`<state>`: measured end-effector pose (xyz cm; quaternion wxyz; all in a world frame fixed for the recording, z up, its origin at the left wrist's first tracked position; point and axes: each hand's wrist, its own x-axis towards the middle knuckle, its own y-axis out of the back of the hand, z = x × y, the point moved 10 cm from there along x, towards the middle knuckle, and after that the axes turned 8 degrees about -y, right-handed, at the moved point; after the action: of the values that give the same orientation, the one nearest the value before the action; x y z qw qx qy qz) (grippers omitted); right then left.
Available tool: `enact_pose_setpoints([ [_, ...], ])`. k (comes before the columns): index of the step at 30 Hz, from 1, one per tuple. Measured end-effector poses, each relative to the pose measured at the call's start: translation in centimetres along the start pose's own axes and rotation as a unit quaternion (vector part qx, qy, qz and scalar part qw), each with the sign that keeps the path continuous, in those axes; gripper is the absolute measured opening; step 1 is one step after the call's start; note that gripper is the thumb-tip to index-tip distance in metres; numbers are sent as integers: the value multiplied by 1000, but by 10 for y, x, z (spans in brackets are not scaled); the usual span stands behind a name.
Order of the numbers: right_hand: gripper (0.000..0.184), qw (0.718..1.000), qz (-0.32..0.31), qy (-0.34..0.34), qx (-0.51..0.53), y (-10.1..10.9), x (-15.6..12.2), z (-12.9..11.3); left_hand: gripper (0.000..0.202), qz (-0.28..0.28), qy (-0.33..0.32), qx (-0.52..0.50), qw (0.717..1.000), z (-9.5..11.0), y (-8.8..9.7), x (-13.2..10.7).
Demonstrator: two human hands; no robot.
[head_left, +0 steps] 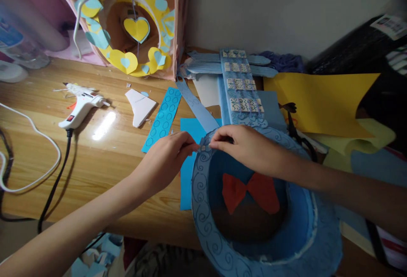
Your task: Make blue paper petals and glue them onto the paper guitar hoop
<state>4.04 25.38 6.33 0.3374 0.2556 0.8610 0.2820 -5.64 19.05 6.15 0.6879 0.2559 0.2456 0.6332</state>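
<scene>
A large light-blue paper ring (201, 209) with dark swirls drawn on it stands in front of me, with a red bow (235, 193) showing inside its opening. My left hand (174, 152) is closed in a pinch at the ring's upper left edge. Facing it, my right hand (237, 141) is also pinched, its wrist crossing over the ring's top. Between the fingertips a small pale bit sits on the rim; what each hand grips is too small to name. Under the ring lies a bright blue sheet (186, 184).
To the left are a white glue gun (81, 105) with a black cord and a white cut piece (140, 106). A blue strip with circles (162, 120) lies nearer. Behind stands a yellow heart-covered wreath (127, 63). Scissors (297, 133) and yellow paper (318, 103) are right.
</scene>
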Motion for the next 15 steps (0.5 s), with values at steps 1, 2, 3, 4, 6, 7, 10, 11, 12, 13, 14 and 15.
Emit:
enact_pose_setpoints([
  [1,19,1000,1,2,-2,1,0,0,21,1,-1,6,1000,1,2,0],
  [2,20,1000,0,4,-4,2,-1,0,23,6,-1,14,1000,2,4,1],
  [3,20,1000,1,5,-7,4,-1,0,24,15,-4,20,1000,4,8,2],
  [4,21,1000,6,6,-11,7,-1,0,25,25,-10,25,999,6,12,4],
  [6,19,999,28,11,-17,15,-1,0,22,44,-27,30,998,12,19,9],
  [7,17,999,39,17,-13,18,-1,-1,19,46,-35,31,998,14,21,13],
  [10,11,999,41,31,11,20,0,-2,11,27,-43,27,998,17,19,23],
  [11,11,999,35,35,17,19,1,-2,11,21,-42,21,999,16,18,25],
  [12,11,999,30,38,20,17,1,-2,11,15,-42,14,999,16,17,27],
  [13,11,999,27,41,22,16,2,-2,12,14,-41,8,999,15,16,29],
  [14,11,998,26,46,23,14,2,-3,12,15,-41,6,999,15,17,29],
  [15,11,998,27,51,22,14,2,-4,12,17,-41,6,999,14,17,30],
])
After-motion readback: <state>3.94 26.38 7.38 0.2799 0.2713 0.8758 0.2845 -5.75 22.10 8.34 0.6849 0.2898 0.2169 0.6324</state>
